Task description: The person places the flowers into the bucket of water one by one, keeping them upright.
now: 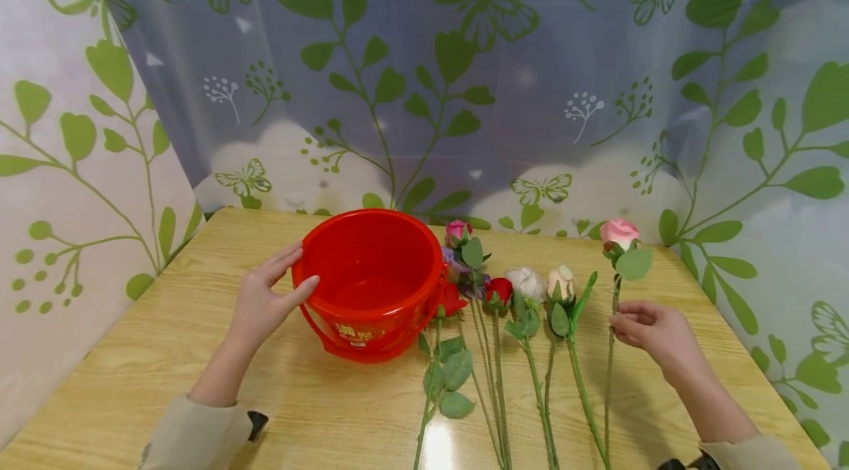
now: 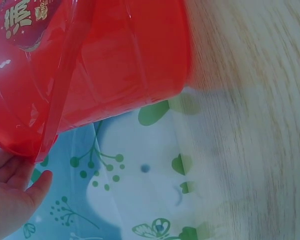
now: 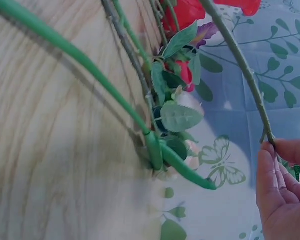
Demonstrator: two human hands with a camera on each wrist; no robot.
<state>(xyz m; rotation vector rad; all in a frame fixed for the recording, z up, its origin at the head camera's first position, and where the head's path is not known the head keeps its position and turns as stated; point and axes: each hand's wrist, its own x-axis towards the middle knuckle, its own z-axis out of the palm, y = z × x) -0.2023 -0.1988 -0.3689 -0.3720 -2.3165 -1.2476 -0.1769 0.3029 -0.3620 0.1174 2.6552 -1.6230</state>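
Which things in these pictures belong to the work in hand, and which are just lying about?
Belong to the work:
Pink rose, its stem pinched by the right hand
Red bucket, with the left hand at its rim

Lying about or background:
White rose, cream rose and red flowers on the table, though these may belong too
Patterned curtain behind

A blue-and-white curtain (image 1: 411,94) printed with green leaves and butterflies spans the top of the frame; a paler panel (image 1: 60,197) fills the left edge. Below lies a light wooden table (image 1: 166,323), with bright glare (image 1: 438,446) at bottom centre.
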